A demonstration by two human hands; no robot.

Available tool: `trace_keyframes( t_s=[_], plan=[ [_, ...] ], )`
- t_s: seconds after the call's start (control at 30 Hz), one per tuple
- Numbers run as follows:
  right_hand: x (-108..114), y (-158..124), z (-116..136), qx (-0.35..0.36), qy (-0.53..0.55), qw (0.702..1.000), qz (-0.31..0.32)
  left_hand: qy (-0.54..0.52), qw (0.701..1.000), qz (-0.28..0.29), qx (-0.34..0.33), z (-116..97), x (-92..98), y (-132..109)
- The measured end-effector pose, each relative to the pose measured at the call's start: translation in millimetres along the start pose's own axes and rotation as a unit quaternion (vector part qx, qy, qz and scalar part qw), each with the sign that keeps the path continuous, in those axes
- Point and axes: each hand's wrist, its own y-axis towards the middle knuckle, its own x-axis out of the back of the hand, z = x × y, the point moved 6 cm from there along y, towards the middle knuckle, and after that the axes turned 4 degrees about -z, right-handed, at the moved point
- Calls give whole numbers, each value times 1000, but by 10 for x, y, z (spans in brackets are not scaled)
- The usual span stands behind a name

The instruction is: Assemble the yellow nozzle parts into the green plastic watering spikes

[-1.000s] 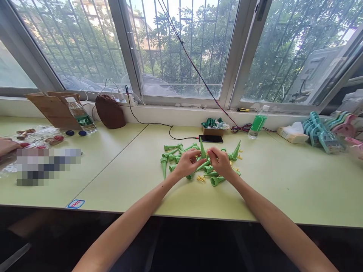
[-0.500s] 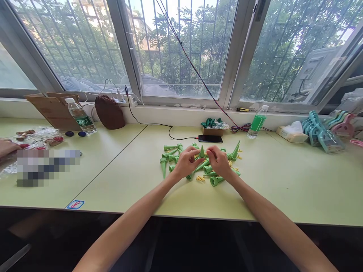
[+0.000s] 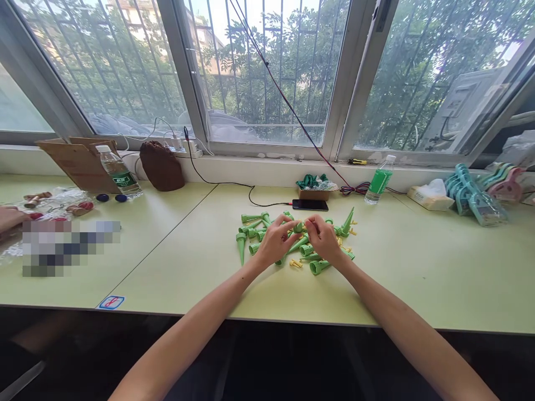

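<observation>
A pile of green plastic cone spikes (image 3: 253,225) with several small yellow pieces (image 3: 296,263) lies on the pale green table (image 3: 200,262). My left hand (image 3: 276,242) and my right hand (image 3: 321,239) are over the pile's middle, fingers pinched together on one green cone spike (image 3: 298,227) held between them. The spike is foreshortened, with only its wide end showing. Another green spike (image 3: 347,220) stands tip up at the pile's right.
A black phone (image 3: 310,205) on a cable lies behind the pile. A small box of green stuff (image 3: 314,186), a green bottle (image 3: 379,182), tissues (image 3: 430,195) and teal clips (image 3: 470,195) sit right. A water bottle (image 3: 119,171), brown pouch (image 3: 161,165) and cardboard (image 3: 75,159) stand left.
The spike held between my hands pointed up a second ago; it has been tipped over so that its tip no longer shows. My hands stayed over the pile.
</observation>
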Motion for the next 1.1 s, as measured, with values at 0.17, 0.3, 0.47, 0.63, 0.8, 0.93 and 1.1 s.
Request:
trace_keyframes(
  t_s=[0.17,0.3,0.47,0.63,0.8,0.93,1.1],
  plan=[
    [27,-4,-17,-21,-11,999,-43,1,999,-14,46,29,-1,15],
    [73,-5,-41,-32,-12,997,-64,11,995,-41,91,37,68,41],
    [45,-11,-14,-10,-19,999,-37,-45,983,-3,178,90,23,35],
    [-34,-34,33,15,-21,1000,12,-105,966,68,228,123,-102,-3],
    [-33,-37,-11,13,-20,1000,14,-111,964,71,232,79,-85,5],
    [-32,-33,-36,12,-12,1000,17,-107,967,76,216,43,-55,21],
    [-21,-26,-62,4,-12,1000,8,-87,977,89,172,23,-54,28]
  ],
)
